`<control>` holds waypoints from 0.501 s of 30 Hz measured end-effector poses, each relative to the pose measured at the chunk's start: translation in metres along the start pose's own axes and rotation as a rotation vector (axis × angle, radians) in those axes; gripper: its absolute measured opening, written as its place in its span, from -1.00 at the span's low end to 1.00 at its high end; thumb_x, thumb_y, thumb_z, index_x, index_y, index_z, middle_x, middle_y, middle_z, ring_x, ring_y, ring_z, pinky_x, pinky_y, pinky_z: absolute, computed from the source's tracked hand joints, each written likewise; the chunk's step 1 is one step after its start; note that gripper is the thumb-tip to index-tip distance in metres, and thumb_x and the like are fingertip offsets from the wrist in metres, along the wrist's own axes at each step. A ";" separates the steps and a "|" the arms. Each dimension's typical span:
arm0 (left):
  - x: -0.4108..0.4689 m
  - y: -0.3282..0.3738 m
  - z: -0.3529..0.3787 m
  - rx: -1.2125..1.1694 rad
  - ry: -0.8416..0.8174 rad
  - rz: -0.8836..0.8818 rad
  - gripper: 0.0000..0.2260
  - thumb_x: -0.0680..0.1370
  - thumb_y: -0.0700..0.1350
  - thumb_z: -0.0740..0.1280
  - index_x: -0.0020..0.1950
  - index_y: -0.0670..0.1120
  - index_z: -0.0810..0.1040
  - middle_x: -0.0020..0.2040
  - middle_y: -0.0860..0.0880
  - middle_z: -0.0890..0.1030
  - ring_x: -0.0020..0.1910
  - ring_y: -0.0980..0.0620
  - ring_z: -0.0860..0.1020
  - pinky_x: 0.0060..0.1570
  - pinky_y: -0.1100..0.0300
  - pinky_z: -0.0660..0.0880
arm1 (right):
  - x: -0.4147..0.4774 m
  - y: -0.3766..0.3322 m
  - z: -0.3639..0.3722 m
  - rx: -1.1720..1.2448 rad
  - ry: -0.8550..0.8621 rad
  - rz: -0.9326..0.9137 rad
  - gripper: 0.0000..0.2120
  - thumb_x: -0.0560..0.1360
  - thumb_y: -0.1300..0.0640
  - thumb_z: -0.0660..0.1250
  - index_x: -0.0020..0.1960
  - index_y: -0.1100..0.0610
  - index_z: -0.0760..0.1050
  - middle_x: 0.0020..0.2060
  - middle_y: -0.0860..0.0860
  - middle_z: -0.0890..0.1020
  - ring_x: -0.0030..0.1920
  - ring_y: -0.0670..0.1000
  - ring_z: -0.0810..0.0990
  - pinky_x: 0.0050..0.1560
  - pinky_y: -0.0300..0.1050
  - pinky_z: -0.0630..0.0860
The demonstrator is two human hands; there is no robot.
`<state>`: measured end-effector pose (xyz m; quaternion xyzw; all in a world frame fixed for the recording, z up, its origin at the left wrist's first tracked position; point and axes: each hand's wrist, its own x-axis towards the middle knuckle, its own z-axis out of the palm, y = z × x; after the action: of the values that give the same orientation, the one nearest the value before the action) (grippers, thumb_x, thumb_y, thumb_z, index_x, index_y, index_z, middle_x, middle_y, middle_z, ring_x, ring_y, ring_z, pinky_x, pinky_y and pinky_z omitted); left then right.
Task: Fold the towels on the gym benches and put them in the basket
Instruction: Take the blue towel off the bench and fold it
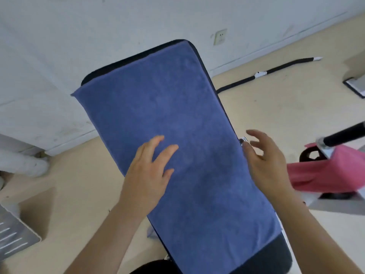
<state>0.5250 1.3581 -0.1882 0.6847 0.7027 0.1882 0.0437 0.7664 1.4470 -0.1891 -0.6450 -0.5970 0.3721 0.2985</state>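
Observation:
A blue towel [177, 119] lies spread flat along the black padded gym bench [276, 256], covering most of its top. My left hand [150, 175] rests on the towel near its left edge, fingers spread and straight. Over the towel's right edge, my right hand [264, 161] hovers with its fingers loosely extended and holds nothing. A pink towel [325, 173] is draped over equipment at the right. No basket is in view.
A black bar [343, 135] on a metal bracket juts in at the right above the pink towel. A black padded rod [266, 73] lies on the beige floor by the white wall. A grey metal plate [13, 236] sits low left.

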 end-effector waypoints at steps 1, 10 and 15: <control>-0.025 0.011 0.013 -0.016 -0.019 0.044 -0.58 0.38 -0.19 0.52 0.20 0.00 0.54 0.28 -0.02 0.39 0.16 -0.02 0.42 0.03 0.11 0.54 | -0.020 0.021 -0.010 0.033 0.038 0.104 -0.71 0.56 0.07 0.26 0.27 -0.09 0.46 0.16 -0.09 0.55 0.17 -0.11 0.52 0.01 -0.18 0.51; -0.164 0.085 0.100 -0.151 -0.396 0.115 -0.75 0.31 -0.10 0.54 -0.18 0.05 0.49 -0.17 0.12 0.42 -0.22 0.12 0.39 -0.38 0.22 0.47 | -0.132 0.151 -0.012 -0.138 -0.033 0.295 -0.61 0.53 0.11 0.31 0.35 0.03 0.40 0.29 -0.04 0.48 0.26 0.03 0.48 0.27 -0.01 0.42; -0.184 0.100 0.126 0.023 -0.592 0.121 -0.73 0.22 0.05 0.57 -0.24 0.09 0.51 -0.23 0.11 0.45 -0.23 0.05 0.49 -0.30 0.15 0.46 | -0.139 0.182 -0.004 -0.251 0.003 0.335 -0.71 0.50 0.19 0.33 0.21 0.14 0.43 0.23 0.06 0.47 0.20 0.12 0.47 0.13 -0.09 0.40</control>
<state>0.6702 1.2027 -0.3088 0.7508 0.6196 -0.0250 0.2276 0.8681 1.2892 -0.3207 -0.7680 -0.5226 0.3382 0.1506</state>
